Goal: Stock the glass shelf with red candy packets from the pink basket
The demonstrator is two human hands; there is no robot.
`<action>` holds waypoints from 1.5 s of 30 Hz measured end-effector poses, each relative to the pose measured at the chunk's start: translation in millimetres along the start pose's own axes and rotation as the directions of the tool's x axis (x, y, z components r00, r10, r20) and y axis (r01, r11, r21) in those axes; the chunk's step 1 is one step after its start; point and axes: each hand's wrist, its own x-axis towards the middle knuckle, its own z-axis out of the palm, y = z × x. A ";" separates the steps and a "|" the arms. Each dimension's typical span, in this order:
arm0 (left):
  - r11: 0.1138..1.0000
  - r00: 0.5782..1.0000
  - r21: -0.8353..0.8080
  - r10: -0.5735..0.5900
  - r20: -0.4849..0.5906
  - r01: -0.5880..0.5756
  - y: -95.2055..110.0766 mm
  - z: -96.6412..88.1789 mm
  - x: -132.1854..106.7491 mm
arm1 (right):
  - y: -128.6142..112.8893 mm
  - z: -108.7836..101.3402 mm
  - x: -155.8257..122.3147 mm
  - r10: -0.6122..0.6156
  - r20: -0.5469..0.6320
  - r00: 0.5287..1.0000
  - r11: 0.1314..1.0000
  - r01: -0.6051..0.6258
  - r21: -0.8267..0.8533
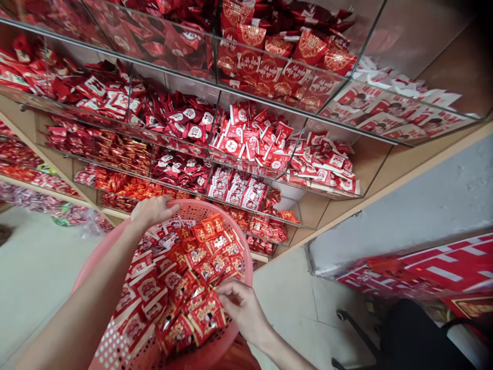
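Note:
A pink perforated plastic basket (246, 241) fills the lower middle of the view, holding many small red packets with white or gold print. My left hand (152, 210) is closed over its far rim, the forearm crossing above the left side of the basket. At the right inner side, my right hand (241, 307) has its thumb and fingers pinched at the edge of a red-and-gold packet (208, 313). More red-and-gold packets (217, 262) lie in rows around it. White-edged red packets (148, 288) lie on the left side. Part of the basket's contents is hidden under my left forearm.
Ahead stands a wooden shelf unit (346, 205) with clear-fronted compartments full of red packets (265, 136). A black wheeled chair (408, 334) is at the lower right. Red printed material (442, 267) leans along the grey wall (431, 205). Pale tiled floor (288, 293) shows below.

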 end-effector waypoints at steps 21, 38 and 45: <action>0.999 0.999 -0.001 0.035 0.020 -0.035 11.0 0.5 4.7 | 5.0 34.0 -29.4 -0.132 0.183 0.974 0.912 0.192 -0.362; 0.998 0.998 0.065 0.003 0.062 -0.007 -2.4 13.0 10.7 | 137.4 -175.4 142.8 -0.043 -0.303 0.952 0.561 -0.228 -0.795; 0.994 0.992 0.054 -0.102 0.079 0.098 -21.5 17.1 2.0 | 162.6 -194.0 205.4 0.068 -0.252 0.965 0.371 -0.259 -0.892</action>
